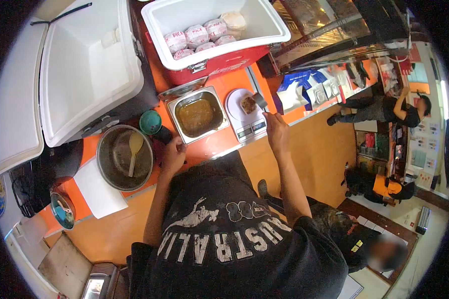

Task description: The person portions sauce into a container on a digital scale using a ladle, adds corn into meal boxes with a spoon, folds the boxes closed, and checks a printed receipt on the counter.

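My right hand (277,128) is closed on the handle of a dark scoop (259,101), whose head is over a white kitchen scale (237,105). Brown food (248,104) lies on the scale's round plate beside the scoop. My left hand (173,154) is at the counter's front edge, near the lower left corner of a steel pan (175,108) of brown sauce; its fingers look curled, and whether they hold anything is too small to tell. Just behind that hand stands a dark container with a green top (150,122).
A red cooler (214,70) holds several wrapped rice packs (196,36). On the left are a large white cooler (92,74) and a steel pot (102,172) with a pale spatula (136,143). Blue and white packets (294,92) lie right. Other people (411,110) stand farther right.
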A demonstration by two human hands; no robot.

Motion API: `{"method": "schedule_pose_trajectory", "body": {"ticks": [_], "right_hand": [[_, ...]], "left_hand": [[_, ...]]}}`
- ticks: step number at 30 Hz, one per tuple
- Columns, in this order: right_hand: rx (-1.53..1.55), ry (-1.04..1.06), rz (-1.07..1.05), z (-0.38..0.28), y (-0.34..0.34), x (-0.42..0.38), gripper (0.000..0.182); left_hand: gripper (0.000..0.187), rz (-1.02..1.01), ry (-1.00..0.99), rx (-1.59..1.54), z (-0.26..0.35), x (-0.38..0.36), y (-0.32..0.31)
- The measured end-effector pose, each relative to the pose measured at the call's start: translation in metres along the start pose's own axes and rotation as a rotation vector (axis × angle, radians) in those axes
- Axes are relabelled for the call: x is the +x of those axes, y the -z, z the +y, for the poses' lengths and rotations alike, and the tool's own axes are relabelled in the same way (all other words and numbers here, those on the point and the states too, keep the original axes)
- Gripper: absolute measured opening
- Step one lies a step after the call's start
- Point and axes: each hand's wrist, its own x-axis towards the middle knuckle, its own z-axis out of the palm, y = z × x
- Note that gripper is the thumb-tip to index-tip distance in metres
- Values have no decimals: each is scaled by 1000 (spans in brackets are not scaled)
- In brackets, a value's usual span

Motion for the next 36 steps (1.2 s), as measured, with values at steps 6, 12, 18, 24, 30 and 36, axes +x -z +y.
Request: {"method": "schedule_pose_trajectory", "body": {"ticks": [6,12,18,24,30,36], "right_hand": [[19,1,-16,1,3,-1,8],[391,-425,118,18,1,-1,27],[754,-359,-167,-60,-5,32,16],[66,591,-453,-105,-79,38,16],[-152,1101,-672,-96,-123,65,32],[-266,1164,-852,-90,-115,87,20]], "left_hand": [[16,2,-51,-26,-1,0,0],[15,-25,-32,-46,-1,1,-1],[16,26,-20,-24,1,-2,-1],[15,-39,0,-96,7,-3,3],[15,-63,-58,-41,-5,0,2],[16,-26,31,-94,10,-6,4]]}}
